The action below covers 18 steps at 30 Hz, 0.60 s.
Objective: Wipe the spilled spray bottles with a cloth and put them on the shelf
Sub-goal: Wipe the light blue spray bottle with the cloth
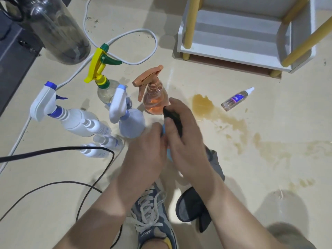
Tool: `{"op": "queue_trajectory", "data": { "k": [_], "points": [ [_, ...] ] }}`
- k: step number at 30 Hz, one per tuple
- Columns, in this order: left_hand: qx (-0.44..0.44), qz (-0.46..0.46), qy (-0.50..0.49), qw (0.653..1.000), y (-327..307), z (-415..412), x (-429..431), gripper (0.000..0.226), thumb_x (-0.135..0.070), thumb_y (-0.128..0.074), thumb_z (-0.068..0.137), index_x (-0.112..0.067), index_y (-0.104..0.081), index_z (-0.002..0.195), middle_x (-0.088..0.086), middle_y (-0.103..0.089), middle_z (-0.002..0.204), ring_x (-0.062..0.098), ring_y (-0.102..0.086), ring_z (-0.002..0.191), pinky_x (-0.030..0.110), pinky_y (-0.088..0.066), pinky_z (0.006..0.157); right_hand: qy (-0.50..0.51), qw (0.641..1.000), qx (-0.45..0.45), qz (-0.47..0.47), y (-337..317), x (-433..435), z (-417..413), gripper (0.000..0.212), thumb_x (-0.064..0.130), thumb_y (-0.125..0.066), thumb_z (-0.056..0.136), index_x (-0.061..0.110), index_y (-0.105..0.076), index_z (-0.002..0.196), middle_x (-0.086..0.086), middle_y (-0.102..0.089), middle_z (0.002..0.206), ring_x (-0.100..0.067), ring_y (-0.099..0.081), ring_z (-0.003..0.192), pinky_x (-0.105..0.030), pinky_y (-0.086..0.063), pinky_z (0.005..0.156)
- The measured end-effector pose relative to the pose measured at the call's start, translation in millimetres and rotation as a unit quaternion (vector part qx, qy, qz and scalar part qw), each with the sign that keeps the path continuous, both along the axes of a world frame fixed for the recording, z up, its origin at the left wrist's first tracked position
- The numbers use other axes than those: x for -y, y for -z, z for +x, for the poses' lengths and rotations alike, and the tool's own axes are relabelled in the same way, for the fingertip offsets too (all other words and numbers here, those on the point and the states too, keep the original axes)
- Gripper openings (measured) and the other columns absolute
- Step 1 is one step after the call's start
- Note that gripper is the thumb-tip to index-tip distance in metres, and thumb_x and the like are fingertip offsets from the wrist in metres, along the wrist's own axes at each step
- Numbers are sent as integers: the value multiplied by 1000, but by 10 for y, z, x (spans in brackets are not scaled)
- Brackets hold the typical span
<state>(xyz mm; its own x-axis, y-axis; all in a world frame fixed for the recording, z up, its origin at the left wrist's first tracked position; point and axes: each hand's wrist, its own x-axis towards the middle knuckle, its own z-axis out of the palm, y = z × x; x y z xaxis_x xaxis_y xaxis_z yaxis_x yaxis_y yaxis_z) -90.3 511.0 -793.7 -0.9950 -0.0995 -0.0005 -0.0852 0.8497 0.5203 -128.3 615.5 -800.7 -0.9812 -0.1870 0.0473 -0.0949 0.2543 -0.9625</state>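
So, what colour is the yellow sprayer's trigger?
Dark green trigger, seen clearly in the head view.

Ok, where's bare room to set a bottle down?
Bottom tier of the shelf looks bare. Dry floor lies between the orange bottle and the shelf, and right of the small bottle. Crowded: the bottle cluster at left. The spill wets the middle right.

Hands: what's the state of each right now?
Left hand: gripping a blue object, mostly hidden between the hands.
Right hand: gripping the cloth.
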Motion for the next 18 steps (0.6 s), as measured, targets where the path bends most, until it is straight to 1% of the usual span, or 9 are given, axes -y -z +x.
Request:
{"op": "queue_trajectory", "data": {
  "k": [2,3,5,7,9,12,15,17,18],
  "points": [
    [8,17,13,1000,-15,-3,-56,15,-28,-35,97,-22,-36,83,0,-43,56,25,-40,45,21,-9,44,-2,1000,-3,19,128,3,-38,27,25,-43,103,24,-51,129,14,-62,107,-9,-59,102,-37,-46,91],
    [12,15,17,1000,-15,-6,-81,15,-27,-36,98,-22,-35,84,-1,-42,58,25,-40,47,27,-10,45,-3,1000,-7,15,164,-19,-76,26,30,-40,103,25,-53,125,11,-63,97,-13,-60,91,-41,-48,83],
    [11,9,23,1000,-7,-20,-103,19,-35,-32,99,-21,-34,86,-4,-41,61,22,-37,51,31,-17,50,-6,999,27,-24,202,-81,-163,29,38,-39,101,19,-60,107,0,-61,78,-22,-57,70,-45,-48,66],
    [20,29,18,999,-2,-51,-95,24,-37,-29,101,-19,-35,85,-7,-39,60,20,-36,52,31,-20,52,-20,994,88,-58,203,-129,-239,33,37,-40,103,12,-59,93,-6,-55,70,-28,-52,58,-44,-46,55],
    [32,47,8,998,5,-94,-64,25,-36,-32,101,-17,-37,86,-7,-37,59,13,-36,51,31,-17,52,-51,984,144,-92,172,-138,-302,37,36,-39,105,7,-60,93,-9,-52,71,-32,-51,59,-39,-44,54],
    [45,52,-1,998,-10,-118,-22,23,-37,-36,100,-19,-38,86,-7,-38,60,14,-38,54,32,-19,52,-83,971,189,-122,158,-193,-397,38,40,-41,99,14,-68,95,6,-61,81,-12,-56,75,-26,-44,69],
    [49,54,-8,997,-13,-110,-21,23,-35,-36,100,-18,-39,87,-7,-39,60,19,-41,56,33,-20,54,-72,991,109,-37,186,-235,-370,33,37,-39,99,19,-67,96,7,-65,87,-4,-58,78,-18,-43,71],
    [60,24,-16,998,-7,-129,-33,22,-35,-35,101,-17,-39,88,-5,-40,62,23,-44,60,34,-22,55,-27,998,47,13,185,-202,-292,33,30,-39,102,15,-66,91,-4,-66,89,-9,-58,81,-24,-45,71],
    [66,4,-19,998,11,-138,-40,21,-35,-34,101,-17,-38,88,-4,-42,64,25,-46,62,34,-23,55,-7,999,44,17,186,-169,-252,34,25,-39,104,9,-65,89,-9,-66,87,-13,-57,80,-28,-44,72]
  ]
}}
